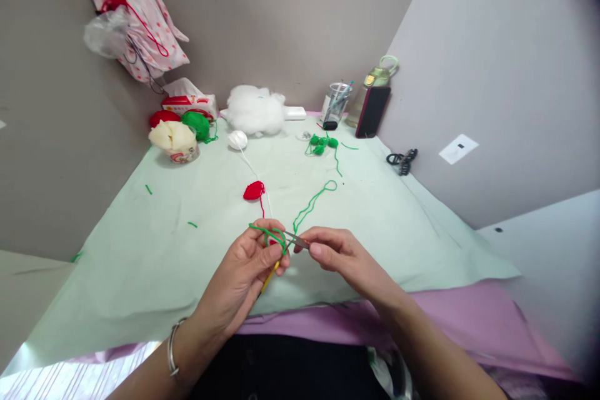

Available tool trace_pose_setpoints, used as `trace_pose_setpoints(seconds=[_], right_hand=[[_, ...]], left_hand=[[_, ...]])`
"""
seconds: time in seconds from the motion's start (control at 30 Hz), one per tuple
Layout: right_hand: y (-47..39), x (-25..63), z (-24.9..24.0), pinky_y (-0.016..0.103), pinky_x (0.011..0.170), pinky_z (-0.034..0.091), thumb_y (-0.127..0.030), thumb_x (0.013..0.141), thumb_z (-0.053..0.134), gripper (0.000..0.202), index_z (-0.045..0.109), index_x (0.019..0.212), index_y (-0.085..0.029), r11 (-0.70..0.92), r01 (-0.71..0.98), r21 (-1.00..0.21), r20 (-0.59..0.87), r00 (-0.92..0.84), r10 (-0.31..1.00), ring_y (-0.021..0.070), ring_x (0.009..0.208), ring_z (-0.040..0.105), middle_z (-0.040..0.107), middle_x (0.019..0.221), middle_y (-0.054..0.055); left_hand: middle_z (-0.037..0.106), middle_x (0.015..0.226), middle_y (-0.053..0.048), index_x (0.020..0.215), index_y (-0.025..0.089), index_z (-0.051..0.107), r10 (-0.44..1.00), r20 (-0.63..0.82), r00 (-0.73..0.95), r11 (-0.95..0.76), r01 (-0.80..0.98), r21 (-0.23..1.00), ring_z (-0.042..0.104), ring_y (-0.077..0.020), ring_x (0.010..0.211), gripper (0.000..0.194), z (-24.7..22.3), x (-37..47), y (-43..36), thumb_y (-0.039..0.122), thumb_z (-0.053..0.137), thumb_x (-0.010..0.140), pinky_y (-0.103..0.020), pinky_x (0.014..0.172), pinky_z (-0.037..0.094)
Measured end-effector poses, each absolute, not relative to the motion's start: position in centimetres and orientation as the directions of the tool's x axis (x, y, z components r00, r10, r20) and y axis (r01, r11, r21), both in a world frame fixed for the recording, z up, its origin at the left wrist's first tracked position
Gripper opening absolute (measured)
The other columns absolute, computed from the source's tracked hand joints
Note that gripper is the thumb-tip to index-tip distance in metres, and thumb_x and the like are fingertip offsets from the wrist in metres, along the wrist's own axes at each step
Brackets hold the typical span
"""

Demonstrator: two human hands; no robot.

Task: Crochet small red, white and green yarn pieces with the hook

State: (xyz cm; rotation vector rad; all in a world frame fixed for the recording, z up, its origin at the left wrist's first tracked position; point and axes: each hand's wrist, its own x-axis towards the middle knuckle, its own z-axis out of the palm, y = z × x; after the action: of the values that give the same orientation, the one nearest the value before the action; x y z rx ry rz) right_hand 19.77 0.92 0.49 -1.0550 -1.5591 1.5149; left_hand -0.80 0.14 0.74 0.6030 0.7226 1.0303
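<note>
So the left hand (246, 265) has its thumb and fingers pinching some thin bright green yarn (307, 207), with a loose end poking out over the fingertips and a small patch of red showing in the middle of it. Same hand's also got a thin yellow stick (270, 276) angled down below the thumb. The right hand (344, 253) is pinching a slim grey metal tool (297, 240) between thumb and fingers, tip right at the yarn. Can't tell if it's actually touching, or whether that's a pair of blades or just 1.

The green yarn runs from the hands out onto the pale green tablecloth (140, 250) and finishes in a loop. Just past the left hand there's a small red yarn oval (254, 190), its red tail leading back to the fingers, and a round white yarn ball (237, 140) with a strand trailing the same way. 2 short green yarn snippets (192, 224) lie off to the left.

Further back: a heap of fluffy white stuffing (257, 110), a cluster of little green yarn pieces (319, 147), plus a dark phone with a reddish edge (374, 112) propped upright against a pale green bottle (357, 107).
</note>
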Motion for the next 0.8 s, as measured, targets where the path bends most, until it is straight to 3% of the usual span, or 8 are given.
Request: trace_pose_setpoints(seconds=[0.13, 0.27, 0.43, 0.53, 0.7, 0.8], right_hand=[[0.8, 19.6, 0.0, 0.026, 0.067, 0.039, -0.050, 0.096, 0.070, 0.031, 0.081, 0.102, -0.022, -0.053, 0.049, -0.997, -0.069, -0.446, 0.892, 0.0135, 0.072, 0.050, 0.071, 0.088, 0.002], [0.8, 19.1, -0.6, 0.026, 0.060, 0.032, -0.048, 0.096, 0.072, 0.029, 0.081, 0.094, -0.020, -0.073, -0.006, -0.997, -0.064, -0.417, 0.907, 0.0111, 0.063, 0.039, 0.067, 0.081, 0.001], [1.1, 18.5, -1.2, 0.026, 0.050, 0.017, -0.059, 0.092, 0.071, 0.042, 0.074, 0.086, -0.018, -0.136, -0.197, -0.971, -0.072, -0.304, 0.950, 0.0084, 0.053, 0.021, 0.034, 0.058, -0.008], [1.2, 18.1, -1.5, 0.025, 0.050, 0.018, -0.068, 0.086, 0.074, 0.051, 0.070, 0.099, -0.019, -0.157, -0.327, -0.932, -0.044, -0.329, 0.943, 0.0073, 0.053, 0.021, 0.033, 0.063, -0.010], [1.1, 16.9, -2.7, 0.025, 0.049, 0.019, -0.052, 0.070, 0.093, 0.053, 0.052, 0.065, -0.020, -0.299, -0.236, -0.925, -0.124, -0.556, 0.822, 0.0058, 0.052, 0.026, 0.032, 0.057, -0.011], [1.3, 16.8, -3.2, 0.026, 0.047, 0.016, -0.052, 0.073, 0.090, 0.048, 0.056, 0.064, -0.019, -0.314, -0.191, -0.930, -0.187, -0.489, 0.852, 0.0054, 0.048, 0.024, 0.034, 0.051, -0.011]], left_hand=[[0.070, 0.075, 0.002, 0.099, 0.019, 0.073, 0.916, -0.248, 0.316, 0.386, -0.522, 0.760, 0.064, -0.0096, 0.068, 0.033, 0.6, -0.7, 0.2, 0.029, 0.095, 0.076, -0.018, 0.067, 0.051], [0.070, 0.074, 0.002, 0.097, 0.019, 0.073, 0.917, -0.232, 0.325, 0.377, -0.517, 0.769, 0.064, -0.0094, 0.067, 0.032, 0.4, -0.6, 0.2, 0.029, 0.095, 0.076, -0.018, 0.068, 0.050], [0.066, 0.076, 0.003, 0.095, 0.018, 0.076, 0.903, -0.207, 0.378, 0.399, -0.554, 0.730, 0.061, -0.0072, 0.066, 0.023, 0.4, -0.8, 0.3, 0.026, 0.092, 0.081, -0.016, 0.066, 0.049], [0.064, 0.078, 0.003, 0.089, 0.017, 0.076, 0.888, -0.178, 0.424, 0.424, -0.606, 0.673, 0.059, -0.0055, 0.063, 0.020, 0.4, -0.9, 0.3, 0.026, 0.092, 0.080, -0.014, 0.062, 0.048], [0.066, 0.084, 0.001, 0.087, 0.017, 0.077, 0.878, -0.146, 0.455, 0.444, -0.665, 0.600, 0.057, -0.0044, 0.061, 0.022, 0.6, -1.1, 0.5, 0.024, 0.095, 0.076, -0.016, 0.063, 0.051], [0.069, 0.088, 0.000, 0.087, 0.017, 0.078, 0.888, -0.161, 0.430, 0.437, -0.681, 0.587, 0.057, -0.0036, 0.060, 0.023, 0.7, -1.5, 0.7, 0.024, 0.096, 0.075, -0.015, 0.061, 0.052]])
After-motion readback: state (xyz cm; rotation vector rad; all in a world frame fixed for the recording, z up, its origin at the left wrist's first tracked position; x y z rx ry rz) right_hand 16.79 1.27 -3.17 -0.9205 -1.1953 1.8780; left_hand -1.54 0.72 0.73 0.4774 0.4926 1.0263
